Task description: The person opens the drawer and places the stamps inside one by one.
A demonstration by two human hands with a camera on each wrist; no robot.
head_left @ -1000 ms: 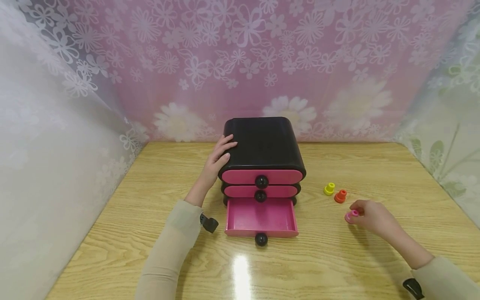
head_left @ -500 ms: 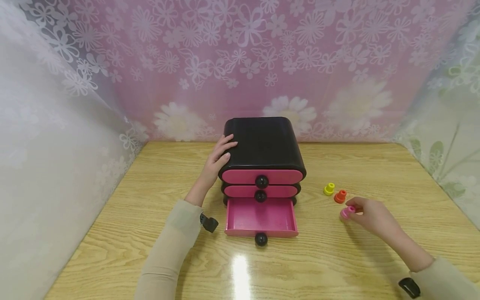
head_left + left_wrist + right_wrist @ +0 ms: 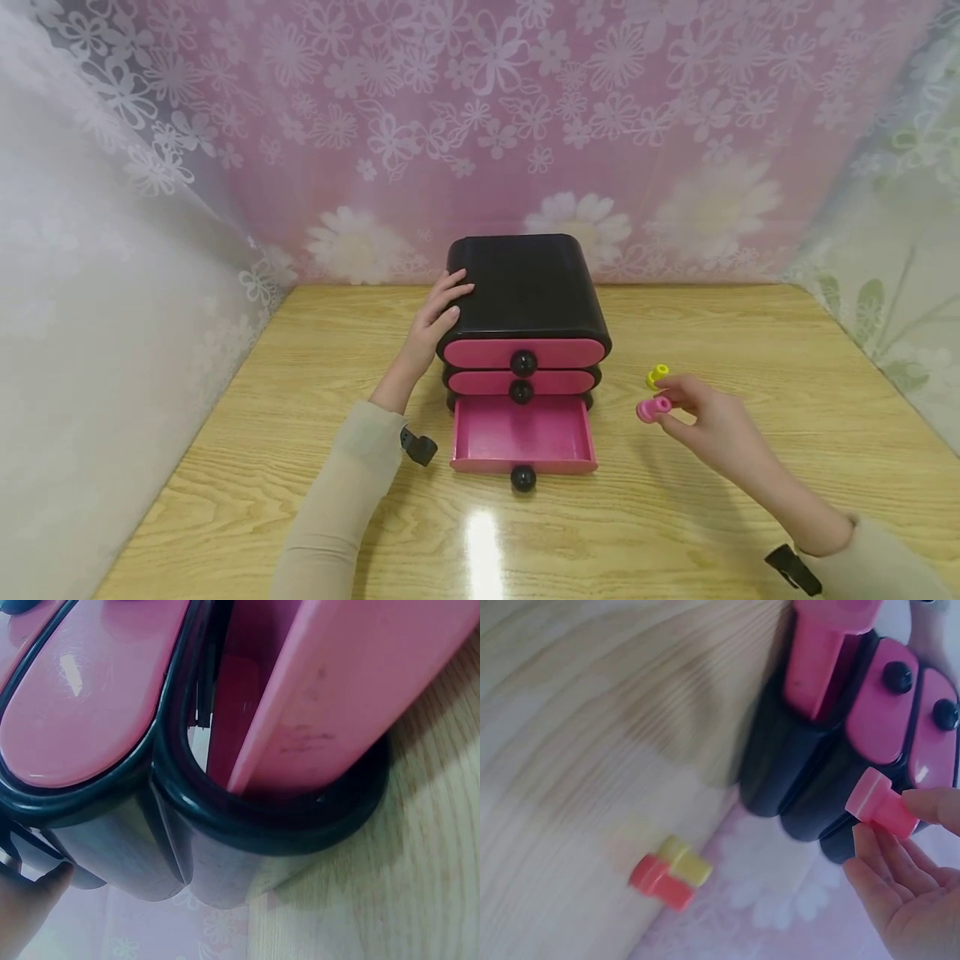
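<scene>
A black mini drawer cabinet (image 3: pixel 525 283) with pink drawer fronts stands on the table. Its bottom drawer (image 3: pixel 480 467) is pulled out and holds nothing I can see. My left hand (image 3: pixel 433 321) rests on the cabinet's left side, fingertips on the top edge. Between thumb and fingers, my right hand (image 3: pixel 723 429) pinches a pink stepped peg (image 3: pixel 651 410), lifted above the table to the right of the drawer. A yellow peg (image 3: pixel 660 372) lies behind that hand. In the right wrist view an orange-red peg (image 3: pixel 660 882) shows beside the yellow one; the hand hides it from the head view.
The wooden table (image 3: pixel 300 392) runs back to a pink flowered cloth (image 3: pixel 480 150). Pale cloths hang at left and right. Black round knobs (image 3: pixel 523 478) stick out from the drawer fronts.
My right hand has raised the pink peg off the table and carried it left and slightly back, toward the cabinet. My left hand has stayed in place.
</scene>
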